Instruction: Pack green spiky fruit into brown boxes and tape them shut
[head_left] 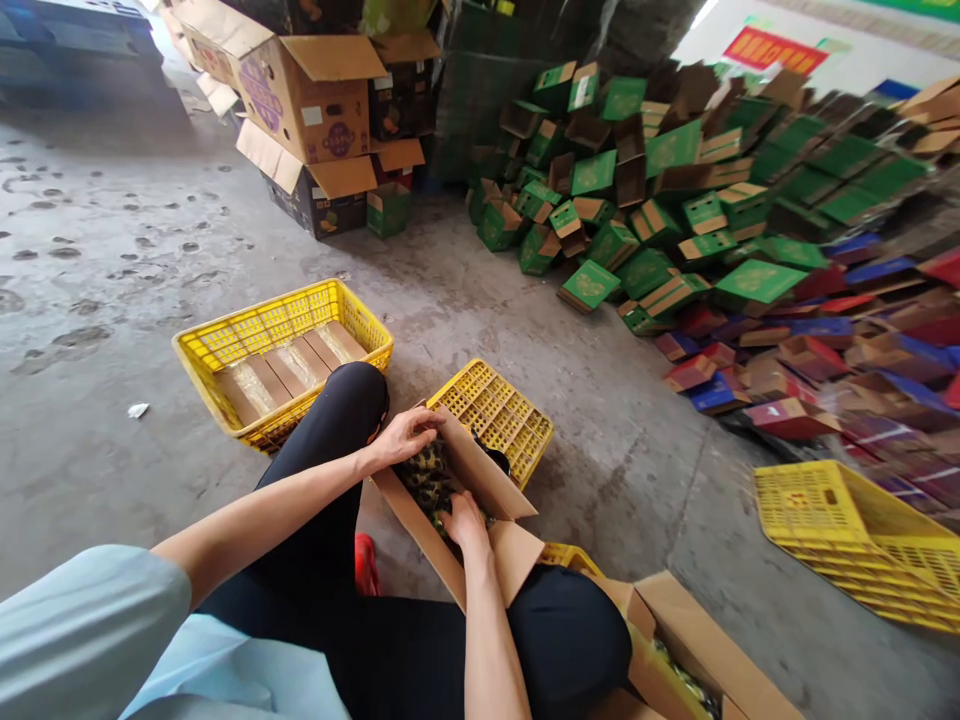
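An open brown cardboard box [480,480] rests between my knees, its flaps spread, with dark green patterned contents [429,472] showing inside. My left hand [405,434] is curled over the box's far top edge, fingers closed on the flap. My right hand [463,522] reaches down into the box, fingers bent against the dark contents; what it grips is hidden. The box leans on an upturned yellow plastic crate [501,412].
A yellow crate [217,345] holding flat brown packs sits to the left. Another yellow crate [862,540] lies at the right. A big heap of green, red and blue cartons [712,230] fills the right. Stacked large boxes [315,100] stand behind. An open box [697,660] is by my right thigh.
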